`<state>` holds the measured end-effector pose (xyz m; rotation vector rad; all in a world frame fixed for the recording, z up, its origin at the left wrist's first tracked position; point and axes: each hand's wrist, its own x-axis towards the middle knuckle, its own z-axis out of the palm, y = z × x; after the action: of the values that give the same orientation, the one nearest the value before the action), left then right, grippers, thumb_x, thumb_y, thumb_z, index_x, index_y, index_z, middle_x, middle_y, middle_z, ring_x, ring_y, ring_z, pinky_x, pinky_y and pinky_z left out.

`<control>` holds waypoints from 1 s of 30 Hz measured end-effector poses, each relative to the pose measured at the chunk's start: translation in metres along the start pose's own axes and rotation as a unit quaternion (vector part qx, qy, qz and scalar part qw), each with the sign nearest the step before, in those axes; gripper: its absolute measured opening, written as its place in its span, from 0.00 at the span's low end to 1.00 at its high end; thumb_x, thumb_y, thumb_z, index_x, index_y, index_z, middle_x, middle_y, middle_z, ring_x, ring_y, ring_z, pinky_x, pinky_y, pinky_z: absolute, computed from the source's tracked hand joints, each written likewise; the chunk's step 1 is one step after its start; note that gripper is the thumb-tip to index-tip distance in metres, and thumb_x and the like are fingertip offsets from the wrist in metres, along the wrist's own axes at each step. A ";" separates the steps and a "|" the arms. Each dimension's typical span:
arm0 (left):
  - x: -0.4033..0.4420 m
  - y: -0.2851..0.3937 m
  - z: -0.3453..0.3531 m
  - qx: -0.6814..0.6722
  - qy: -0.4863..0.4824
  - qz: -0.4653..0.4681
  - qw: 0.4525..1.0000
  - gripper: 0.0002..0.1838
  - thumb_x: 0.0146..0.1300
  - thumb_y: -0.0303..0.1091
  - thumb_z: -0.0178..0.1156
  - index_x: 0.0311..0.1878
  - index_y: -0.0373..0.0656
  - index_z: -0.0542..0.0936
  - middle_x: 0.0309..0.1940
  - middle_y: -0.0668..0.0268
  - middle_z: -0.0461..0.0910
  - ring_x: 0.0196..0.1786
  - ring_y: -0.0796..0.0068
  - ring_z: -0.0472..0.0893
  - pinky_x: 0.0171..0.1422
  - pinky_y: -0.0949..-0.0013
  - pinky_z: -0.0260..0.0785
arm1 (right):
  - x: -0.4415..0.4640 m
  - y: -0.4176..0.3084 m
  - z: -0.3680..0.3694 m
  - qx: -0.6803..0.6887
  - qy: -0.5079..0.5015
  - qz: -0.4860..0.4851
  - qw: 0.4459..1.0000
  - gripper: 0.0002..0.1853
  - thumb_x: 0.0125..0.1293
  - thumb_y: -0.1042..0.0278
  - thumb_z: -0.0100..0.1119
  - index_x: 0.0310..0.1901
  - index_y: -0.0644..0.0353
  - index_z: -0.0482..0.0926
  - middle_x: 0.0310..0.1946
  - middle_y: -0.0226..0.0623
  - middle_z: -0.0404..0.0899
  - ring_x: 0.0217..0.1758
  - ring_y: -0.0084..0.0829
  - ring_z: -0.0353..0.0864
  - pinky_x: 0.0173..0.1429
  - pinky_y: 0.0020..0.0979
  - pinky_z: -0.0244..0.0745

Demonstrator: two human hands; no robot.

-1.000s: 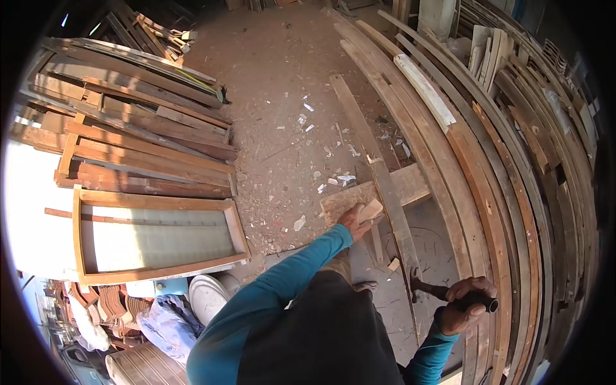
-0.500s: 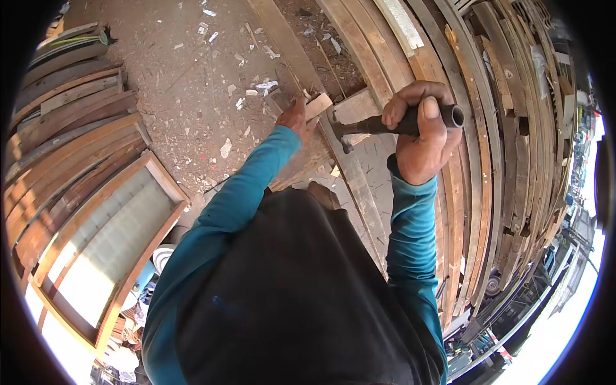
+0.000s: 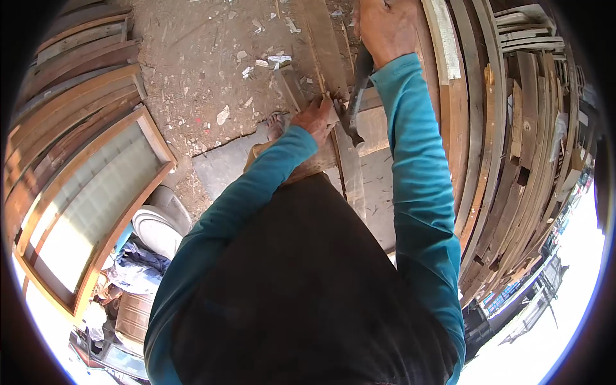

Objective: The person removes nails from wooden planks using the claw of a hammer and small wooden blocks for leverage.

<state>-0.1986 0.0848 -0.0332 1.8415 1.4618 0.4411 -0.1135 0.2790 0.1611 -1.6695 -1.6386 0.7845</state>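
Observation:
My left hand is closed on a small wood block, beside a long narrow plank that runs away from me. In my right hand is a hammer, its handle pointing up and its head low, close to the block and over the plank. Whether the hammer head touches the wood I cannot tell. Under the long plank lies a wide board, crossing it. The fingers of my right hand are partly cut off by the top edge of the view.
Long stacked boards line the right side. At the left are a glazed wooden frame and more piled planks. A round lid lies near the frame. White scraps and chips litter the dirt floor.
The hammer was first low at the right, then raised near the block; now my right hand is farther forward and the handle steeper. My left hand stays on the block. The view has turned.

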 end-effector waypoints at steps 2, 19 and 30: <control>0.000 0.005 -0.002 0.014 -0.026 -0.030 0.999 0.28 0.63 0.33 0.64 0.62 0.39 0.65 0.52 0.46 0.75 0.56 0.41 0.78 0.57 0.46 0.74 | 0.023 0.016 0.027 -0.043 0.001 -0.033 0.999 0.23 0.69 0.50 0.57 0.41 0.67 0.82 0.36 0.60 0.84 0.43 0.57 0.85 0.47 0.51 0.78; -0.001 0.003 -0.002 0.045 -0.039 -0.060 0.996 0.28 0.60 0.39 0.70 0.57 0.41 0.68 0.55 0.50 0.73 0.57 0.43 0.77 0.58 0.47 0.74 | -0.019 -0.019 0.008 0.241 0.049 -0.015 0.969 0.14 0.72 0.60 0.61 0.33 0.62 0.80 0.20 0.28 0.74 0.21 0.19 0.72 0.25 0.29 0.63; 0.175 -0.075 0.009 -0.142 0.119 -0.279 0.942 0.65 0.53 0.76 0.63 0.75 0.28 0.55 0.68 0.35 0.69 0.69 0.40 0.72 0.76 0.56 0.67 | 0.023 -0.034 -0.013 0.407 -0.205 0.137 0.879 0.21 0.71 0.48 0.61 0.30 0.58 0.76 0.18 0.32 0.72 0.18 0.25 0.71 0.24 0.30 0.70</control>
<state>-0.1928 0.2527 -0.1230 1.1096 1.8863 0.5646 -0.1228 0.3017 0.1967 -1.1518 -1.0444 1.7756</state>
